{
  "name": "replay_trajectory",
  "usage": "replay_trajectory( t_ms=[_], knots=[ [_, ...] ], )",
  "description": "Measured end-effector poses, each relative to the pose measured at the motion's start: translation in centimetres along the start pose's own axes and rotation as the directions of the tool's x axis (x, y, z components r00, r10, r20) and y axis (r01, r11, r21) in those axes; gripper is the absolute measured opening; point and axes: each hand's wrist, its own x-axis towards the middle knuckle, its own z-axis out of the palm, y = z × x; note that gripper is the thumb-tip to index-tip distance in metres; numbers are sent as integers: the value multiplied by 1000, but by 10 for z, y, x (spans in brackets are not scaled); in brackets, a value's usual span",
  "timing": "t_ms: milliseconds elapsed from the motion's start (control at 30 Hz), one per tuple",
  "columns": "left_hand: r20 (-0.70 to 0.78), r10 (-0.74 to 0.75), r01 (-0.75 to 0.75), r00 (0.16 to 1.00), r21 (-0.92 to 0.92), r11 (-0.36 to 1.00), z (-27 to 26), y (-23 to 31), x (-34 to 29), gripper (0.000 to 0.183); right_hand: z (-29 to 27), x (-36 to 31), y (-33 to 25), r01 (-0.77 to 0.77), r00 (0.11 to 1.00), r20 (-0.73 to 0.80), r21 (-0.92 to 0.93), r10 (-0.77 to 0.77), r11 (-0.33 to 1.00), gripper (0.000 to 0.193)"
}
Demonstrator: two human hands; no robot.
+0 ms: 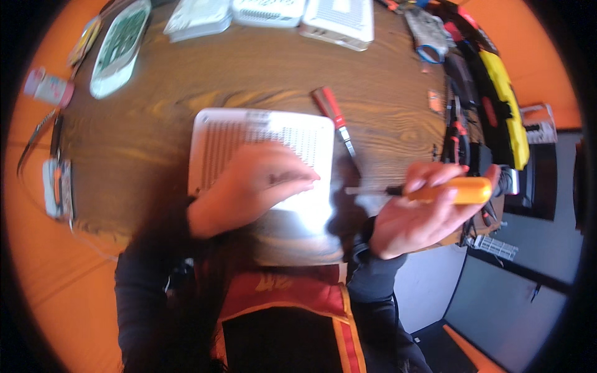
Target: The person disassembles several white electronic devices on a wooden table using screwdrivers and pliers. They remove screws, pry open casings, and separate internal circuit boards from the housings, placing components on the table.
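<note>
A white, flat housing with rows of vent slots [214, 146] lies on the wooden table in front of me. Above it is my left hand [258, 180], its fingertips pinched together over the right part of the housing. Anything between those fingertips is too small to make out. My right hand [416, 214], to the right of the housing, grips a screwdriver [457, 191] by its yellow handle. The screwdriver's thin shaft points left and stays apart from the housing. Beyond the housing's right edge lies a red-handled tool with a narrow metal blade [333, 115].
Several white vented housings [336, 22] line the far edge of the wooden table [261, 68]. A white shell with a green circuit board [121, 46] sits far left, near a pink-and-white bottle [48, 88]. Along the right edge are hand tools and a yellow-and-black case [507, 102].
</note>
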Motion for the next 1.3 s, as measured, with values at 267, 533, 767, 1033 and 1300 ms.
replay_trajectory(
  t_ms=[267,533,767,1033,1300],
  knots=[
    [93,-366,278,926,-823,495,7,9,-15,19,10,-5,-8,95,651,677,-522,344,848,26],
    [-111,-379,198,919,-700,686,13,17,-33,32,-45,66,23,86,881,286,-881,377,466,15],
    [-318,35,80,948,342,936,-7,-5,-63,43,-148,136,101,83,949,113,-990,293,114,25],
    [-56,-34,59,998,542,838,-26,-24,-82,59,-107,135,52,-542,835,-174,-426,522,724,30],
    [-92,120,-51,988,546,836,14,-39,-56,71,9,88,26,-222,870,293,-485,397,846,54]
  ],
)
